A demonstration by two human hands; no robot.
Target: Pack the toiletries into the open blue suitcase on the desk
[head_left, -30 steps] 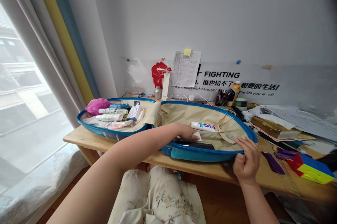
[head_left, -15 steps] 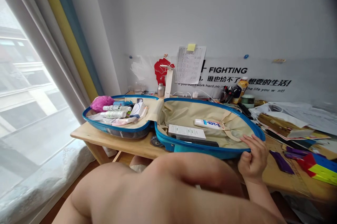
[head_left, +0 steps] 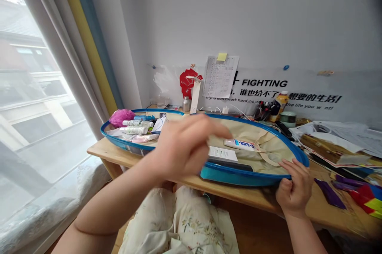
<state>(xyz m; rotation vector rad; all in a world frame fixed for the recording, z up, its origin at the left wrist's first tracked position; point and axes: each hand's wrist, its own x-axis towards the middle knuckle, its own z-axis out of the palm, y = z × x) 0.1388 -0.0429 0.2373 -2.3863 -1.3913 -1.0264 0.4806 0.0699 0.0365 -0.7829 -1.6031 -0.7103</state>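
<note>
An open suitcase [head_left: 238, 179] with a blue rim and beige lining lies on the desk, its two halves spread left and right. My right hand [head_left: 295, 186] grips the rim at the right end, fingers inside and thumb outside. My left hand [head_left: 186, 146], a little blurred, hangs over the middle of the suitcase with bent fingers apart and nothing visible in it. It hides the hinge area. In the right half are a toothpaste tube [head_left: 243, 145], a white box [head_left: 223, 153] and a long black item [head_left: 231, 165]. The left half holds a pink bath puff [head_left: 122, 118] and white bottles [head_left: 134, 130].
Papers [head_left: 349, 134], purple items [head_left: 330, 193] and a red, yellow and blue block [head_left: 365, 200] lie on the desk [head_left: 265, 200] to the right. Behind the suitcase stand an orange-capped bottle [head_left: 279, 106], a green jar [head_left: 288, 118] and a white lamp [head_left: 195, 96]. A window is at left.
My left arm, which lay across the bottom of the view, has swung up so its hand is over the suitcase. My right hand stays on the rim. The view has shifted slightly.
</note>
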